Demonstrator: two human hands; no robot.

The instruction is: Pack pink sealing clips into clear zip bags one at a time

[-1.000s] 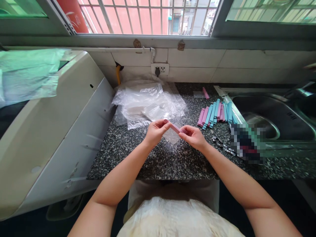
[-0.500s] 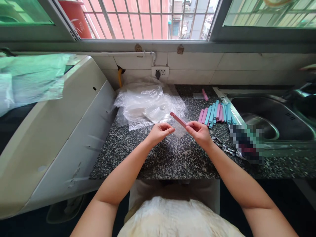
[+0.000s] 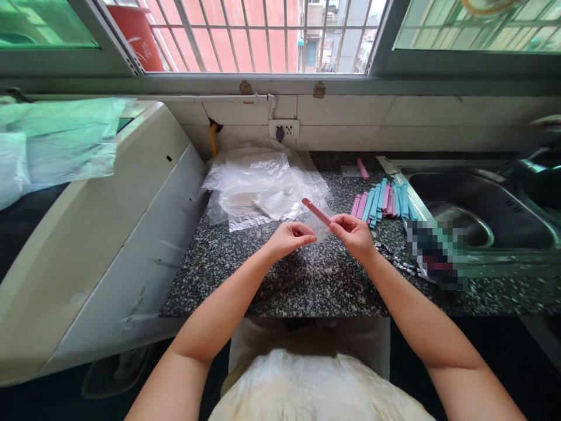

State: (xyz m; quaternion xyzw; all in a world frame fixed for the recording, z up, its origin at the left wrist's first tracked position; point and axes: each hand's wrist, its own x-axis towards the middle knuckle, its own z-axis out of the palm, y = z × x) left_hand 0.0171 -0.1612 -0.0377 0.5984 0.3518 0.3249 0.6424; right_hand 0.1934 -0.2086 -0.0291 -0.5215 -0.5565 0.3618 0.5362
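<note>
One pink clip (image 3: 316,211) was up in the right hand's (image 3: 355,234) pinch, left of the sink (image 3: 486,204); the left hand (image 3: 291,238) was curled, its grip unclear. Other clips (image 3: 377,202) lay loose beside the sink, clear bags (image 3: 263,187) farther left.

Daylight through window (image 3: 267,36), dim foreground, edges stretched

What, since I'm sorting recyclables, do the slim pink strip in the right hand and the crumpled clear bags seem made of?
Slim pink strip: probably rigid plastic, smooth and low-sheen, given its even colour and straight edges.
Crumpled clear bags: apparently thin, glossy plastic film, by their see-through layers, wrinkles and bright glints.
</note>
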